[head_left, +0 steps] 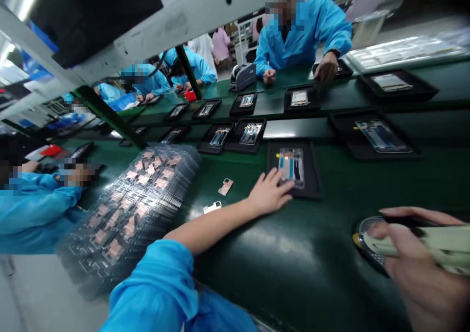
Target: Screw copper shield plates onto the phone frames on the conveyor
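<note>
My left hand point(270, 193) reaches across the dark green belt point(301, 268) and rests on the near left corner of a black tray point(310, 182) that holds a phone frame point(292, 166). Its fingers lie stretched out and flat, holding nothing. My right hand point(418, 268) is at the lower right, its fingers wrapped round a pale cream tool point(440, 246). The tool's tip sits over a round dark piece with a mesh face point(369, 253). Two small parts point(225, 187) lie loose on the belt left of my left hand.
A tall stack of clear trays with copper-coloured parts point(139, 200) stands at the left. Several black trays with phone frames point(250, 133) ride the belt further back. Across the belt a person in a blue coat point(304, 33) leans on it; others in blue sit at the left.
</note>
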Demonstrator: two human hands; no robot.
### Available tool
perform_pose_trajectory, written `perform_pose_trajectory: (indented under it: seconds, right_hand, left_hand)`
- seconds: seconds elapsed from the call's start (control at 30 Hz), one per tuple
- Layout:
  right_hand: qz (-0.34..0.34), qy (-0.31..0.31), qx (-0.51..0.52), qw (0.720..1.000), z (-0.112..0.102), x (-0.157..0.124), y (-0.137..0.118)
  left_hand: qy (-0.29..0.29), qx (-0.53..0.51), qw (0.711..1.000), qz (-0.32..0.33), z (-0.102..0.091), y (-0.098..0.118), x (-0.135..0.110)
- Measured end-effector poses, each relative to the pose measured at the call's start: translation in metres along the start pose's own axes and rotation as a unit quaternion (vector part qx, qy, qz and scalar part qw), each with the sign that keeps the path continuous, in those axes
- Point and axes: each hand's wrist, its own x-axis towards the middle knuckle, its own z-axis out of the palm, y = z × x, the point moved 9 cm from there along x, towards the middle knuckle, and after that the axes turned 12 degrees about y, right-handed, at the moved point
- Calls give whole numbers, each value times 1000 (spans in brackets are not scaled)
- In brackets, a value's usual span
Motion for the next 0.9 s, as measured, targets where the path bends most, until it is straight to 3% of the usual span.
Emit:
perform_pose_trajectory:
  seconds: [0.1,0.17,0.3,0.37,0.43,0.53,0.67,0.8,0.9]
  right_hand:
    - [-6,-5,-80,997,3,-3,1]
    - [-13,-15,-88,996,4,-1,-2]
    - [-27,-25,-79,996,5,3,-8]
    - [-31,-25,-85,996,6,3,-8]
    - [-35,-18,-91,995,6,3,-7]
    - [-35,-21,-78,996,8,2,-6]
    - [-42,-22,-62,997,9,2,-10]
    - [-46,-17,-48,998,10,1,-15]
    - [-48,-27,-35,998,11,-1,-13]
  left_hand:
    - [19,61,995,-77,-5,-51,60]
    - [16,97,988,-116,-13,-84,75]
    - [-24,174,964,-200,-30,-150,67]
    - [-51,195,956,-213,-34,-169,62]
    - [-71,203,955,-205,-36,-174,60]
    - [-77,207,959,-177,-44,-165,59]
    - [-62,202,968,-133,-65,-132,41]
    - [-57,167,982,-69,-85,-67,-7]
    - [-76,116,990,-7,-86,2,-68]
